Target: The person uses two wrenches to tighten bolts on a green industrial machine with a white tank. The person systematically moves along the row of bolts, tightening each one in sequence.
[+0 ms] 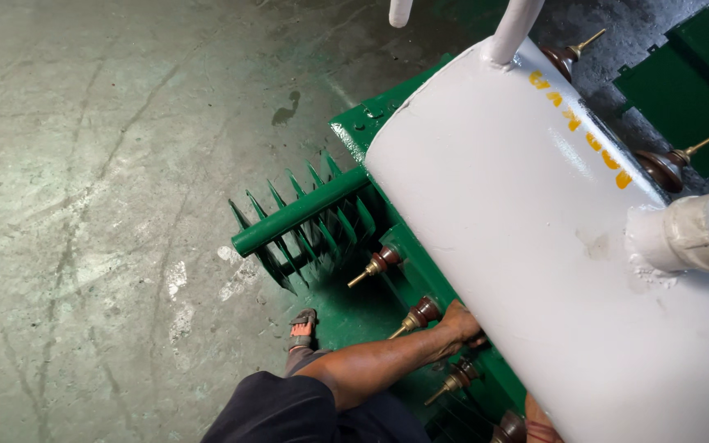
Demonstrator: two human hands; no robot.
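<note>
From the head camera I look straight down on a large white-painted cylindrical metal tank [551,246] whose long axis runs from upper left to lower right, lying over a green steel transformer body [408,271]. My left hand [461,321] reaches to the right, under the tank's lower edge, among a row of brown ceramic bushings with brass studs [417,316] that follows the same diagonal; whether its fingers are closed on anything I cannot tell, since the tank hides them. My right hand [539,420] shows only a sliver at the bottom edge, grip unclear. The left hand is nearer the bushings. Green radiator fins [305,221] lie up and left of that hand.
</note>
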